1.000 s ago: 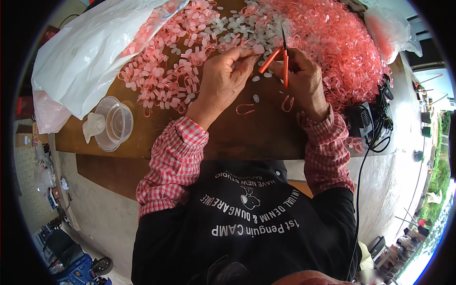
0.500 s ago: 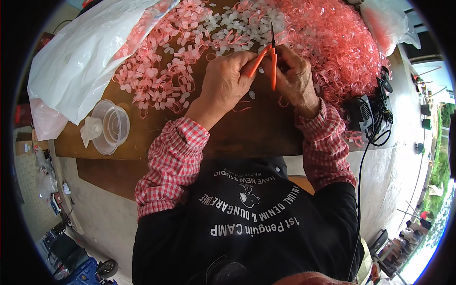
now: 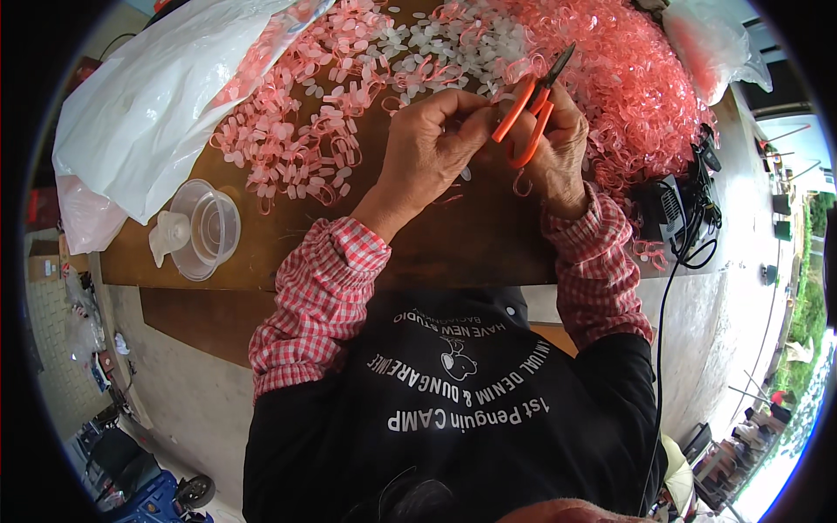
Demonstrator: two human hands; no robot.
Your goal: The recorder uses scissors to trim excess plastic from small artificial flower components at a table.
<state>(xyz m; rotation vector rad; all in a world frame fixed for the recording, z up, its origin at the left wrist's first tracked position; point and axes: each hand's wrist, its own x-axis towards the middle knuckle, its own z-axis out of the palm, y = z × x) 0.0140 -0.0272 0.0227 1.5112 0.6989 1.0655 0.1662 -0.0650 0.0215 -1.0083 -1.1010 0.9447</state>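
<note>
My right hand point(image 3: 558, 144) holds a pair of small scissors point(image 3: 538, 109) with orange handles. Their dark blades point up and to the right, away from me. Close beside it on the left is my left hand point(image 3: 433, 144), its thumb and forefinger pinched together near the right fingertips. A bit of pale pink plastic seems to show between the two hands, too small to make out. Beneath the right hand hangs a pink plastic loop point(image 3: 521, 185). Just past my hands lie loose whitish oval pieces point(image 3: 488, 48) on the brown table point(image 3: 436, 253).
A large heap of pink plastic pieces point(image 3: 628, 87) fills the far right. More pink loops with oval tabs point(image 3: 296, 148) spread at left, beside a white plastic bag point(image 3: 148, 113). A clear round tub point(image 3: 214, 231) stands near the left edge. A black adapter with cables point(image 3: 671, 205) lies at right.
The scissors have swung to the right, from upright between both hands to slanting across my right hand. My left hand has let go of the orange handle and now pinches close by.
</note>
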